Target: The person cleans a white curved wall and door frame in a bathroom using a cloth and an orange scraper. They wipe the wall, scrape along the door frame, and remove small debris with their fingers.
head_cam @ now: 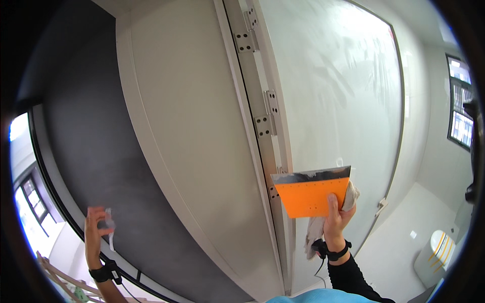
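Note:
My right hand (337, 217) grips a wide scraper with an orange handle plate (312, 197) and a smeared metal blade (314, 175) pointing up. Bunched in the same hand is a greyish-beige cloth (313, 235), partly behind the scraper. Behind it stands a frosted glass door (341, 106) with streaks on it. At lower left, in front of a dark panel (113, 163), my left hand (99, 225) holds a small clear or whitish strip (110, 235), blurred; what it is I cannot tell. Both wrists wear black straps with cables.
A beige door frame (189, 140) with metal hinges (263, 126) rises between the hands. A toilet (434, 257) with yellow stripes on its lid stands at lower right, below a window (460, 102). The glass door has a handle (382, 206). Wooden bars (68, 278) are at lower left.

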Motion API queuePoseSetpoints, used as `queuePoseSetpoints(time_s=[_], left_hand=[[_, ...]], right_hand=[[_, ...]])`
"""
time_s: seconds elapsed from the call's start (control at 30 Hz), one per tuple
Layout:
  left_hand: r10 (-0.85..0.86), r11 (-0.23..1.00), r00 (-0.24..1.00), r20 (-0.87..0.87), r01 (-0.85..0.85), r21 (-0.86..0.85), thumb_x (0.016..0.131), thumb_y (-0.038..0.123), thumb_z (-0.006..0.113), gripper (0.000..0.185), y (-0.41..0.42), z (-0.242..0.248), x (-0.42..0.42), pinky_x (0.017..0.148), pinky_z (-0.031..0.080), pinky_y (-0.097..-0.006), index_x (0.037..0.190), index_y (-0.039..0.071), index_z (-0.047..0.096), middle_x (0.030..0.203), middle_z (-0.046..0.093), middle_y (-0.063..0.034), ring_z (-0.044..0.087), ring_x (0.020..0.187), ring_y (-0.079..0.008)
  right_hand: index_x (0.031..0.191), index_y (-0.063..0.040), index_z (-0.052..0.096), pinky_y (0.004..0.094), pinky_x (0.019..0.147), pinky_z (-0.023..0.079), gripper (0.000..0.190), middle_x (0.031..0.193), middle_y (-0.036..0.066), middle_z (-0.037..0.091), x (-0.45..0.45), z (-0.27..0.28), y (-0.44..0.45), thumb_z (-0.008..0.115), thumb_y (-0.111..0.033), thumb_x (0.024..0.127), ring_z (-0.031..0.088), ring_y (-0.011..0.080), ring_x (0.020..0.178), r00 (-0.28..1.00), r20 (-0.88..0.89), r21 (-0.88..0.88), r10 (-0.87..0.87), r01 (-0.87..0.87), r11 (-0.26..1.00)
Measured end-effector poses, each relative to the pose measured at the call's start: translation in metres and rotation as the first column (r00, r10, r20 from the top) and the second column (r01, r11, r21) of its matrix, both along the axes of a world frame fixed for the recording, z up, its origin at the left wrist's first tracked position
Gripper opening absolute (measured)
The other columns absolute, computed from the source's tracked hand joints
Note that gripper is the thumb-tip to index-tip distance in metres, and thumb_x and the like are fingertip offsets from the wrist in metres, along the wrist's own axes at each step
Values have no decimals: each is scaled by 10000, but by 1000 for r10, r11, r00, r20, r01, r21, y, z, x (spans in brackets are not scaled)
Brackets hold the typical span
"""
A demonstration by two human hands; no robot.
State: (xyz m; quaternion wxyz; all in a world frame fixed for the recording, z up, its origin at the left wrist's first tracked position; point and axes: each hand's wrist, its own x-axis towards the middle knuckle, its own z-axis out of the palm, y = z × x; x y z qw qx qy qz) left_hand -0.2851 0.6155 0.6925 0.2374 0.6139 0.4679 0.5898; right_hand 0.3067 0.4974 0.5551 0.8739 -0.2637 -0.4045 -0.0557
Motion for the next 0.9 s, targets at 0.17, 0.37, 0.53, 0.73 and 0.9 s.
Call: queuePoseSetpoints(time_s=[0.17,0.37,0.53,0.73,0.9], left_hand=[[525,851,736,-428,-439,288,725,-282,385,762,22,-92,-114,968,515,-447,1401,46,510,1522,339,-124,457,1352,-345],[649,745,724,-233,-542,389,851,-69,620,100,17,-128,-139,578,447,-326,888,3,560,983,537,-82,565,767,-182],[862,440,252,-440,-802,403,848,19,691,162,24,-158,-160,648,442,-444,816,-9,534,736,484,-139,560,724,-350],[884,462,373,-281,-614,640,806,-92,587,152,32,-157,-139,737,492,-417,944,-29,585,841,558,-149,613,901,-361],[734,624,436,-521,-737,262,961,94,569,122,18,-127,-148,838,493,-407,991,-1,641,950,643,-136,628,926,-349]], right_hand=[[1257,15,562,274,931,470,330,1156,49,619,5,-4,-10,676,-60,957,579,106,1044,999,2,-54,-32,32,998],[1244,18,572,274,928,474,321,1137,47,639,16,-16,-7,682,-66,954,592,108,1029,1000,21,-110,-14,16,994],[1243,20,572,274,931,474,323,1135,47,640,12,-18,-6,682,-67,952,593,110,1030,999,45,-136,-22,28,990],[1244,28,574,281,931,472,317,1126,50,638,18,-26,-8,669,-69,957,591,114,1025,996,59,-180,-72,81,980],[1240,7,583,279,899,474,310,1120,44,651,23,-33,-11,662,-131,973,598,106,1012,984,87,-238,-158,175,955]])
